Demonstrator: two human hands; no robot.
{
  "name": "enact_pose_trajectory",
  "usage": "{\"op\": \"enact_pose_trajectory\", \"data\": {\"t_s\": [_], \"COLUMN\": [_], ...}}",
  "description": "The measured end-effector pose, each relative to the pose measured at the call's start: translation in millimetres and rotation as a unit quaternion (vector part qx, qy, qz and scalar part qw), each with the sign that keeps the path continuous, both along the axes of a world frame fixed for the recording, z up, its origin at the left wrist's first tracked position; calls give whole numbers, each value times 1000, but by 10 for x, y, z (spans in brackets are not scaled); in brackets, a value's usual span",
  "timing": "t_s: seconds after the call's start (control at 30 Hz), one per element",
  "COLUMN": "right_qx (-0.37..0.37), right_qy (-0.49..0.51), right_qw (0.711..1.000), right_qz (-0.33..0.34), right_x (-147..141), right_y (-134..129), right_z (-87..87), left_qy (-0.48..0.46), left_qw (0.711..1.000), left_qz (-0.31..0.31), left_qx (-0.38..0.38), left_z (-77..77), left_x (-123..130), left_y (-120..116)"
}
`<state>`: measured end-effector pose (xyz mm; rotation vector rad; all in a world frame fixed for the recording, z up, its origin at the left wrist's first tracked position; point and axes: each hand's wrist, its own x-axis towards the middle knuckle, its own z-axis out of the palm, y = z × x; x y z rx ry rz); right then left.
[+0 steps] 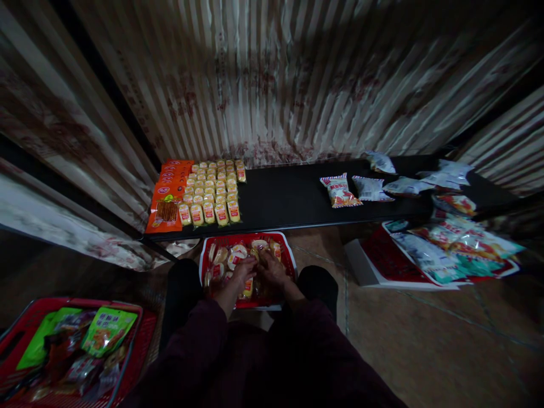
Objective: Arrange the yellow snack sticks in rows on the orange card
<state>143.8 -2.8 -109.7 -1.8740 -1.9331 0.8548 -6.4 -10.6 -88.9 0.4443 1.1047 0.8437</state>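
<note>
A red basket with a white rim stands between my knees, full of small wrapped cakes. My left hand is over the middle of the basket, its fingers among the wrapped cakes. Just to its right, my right hand reaches into the same basket, fingers bent down over the packs. Dim light and the packs hide what either hand holds, if anything. Beyond the basket, rows of similar wrapped cakes stand on the left part of a black shelf, beside orange packets.
Snack bags lie along the shelf's right part. At right, a red basket of larger bags rests on a white box. Another red basket with green pouches is at lower left. A striped curtain hangs behind the shelf.
</note>
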Motion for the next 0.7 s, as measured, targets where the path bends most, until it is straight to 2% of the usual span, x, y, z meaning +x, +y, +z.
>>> {"op": "enact_pose_trajectory", "data": {"t_s": [0.2, 0.43, 0.57, 0.7], "right_qx": [0, -3, 19, 50], "right_qy": [-30, -111, -102, -66], "right_qw": [999, 993, 994, 996], "right_qz": [17, 29, 20, 12], "right_x": [-7, -54, -71, -45], "right_y": [1, -50, -62, -43], "right_z": [55, 116, 93, 39], "left_qy": [1, -4, 10, -5], "left_qw": [999, 998, 997, 997], "left_qz": [27, 52, 72, 68], "left_qx": [-28, -26, -38, -41], "left_z": [50, -78, -136, -120], "left_x": [38, 92, 106, 112], "left_y": [-9, -20, -36, -24]}}
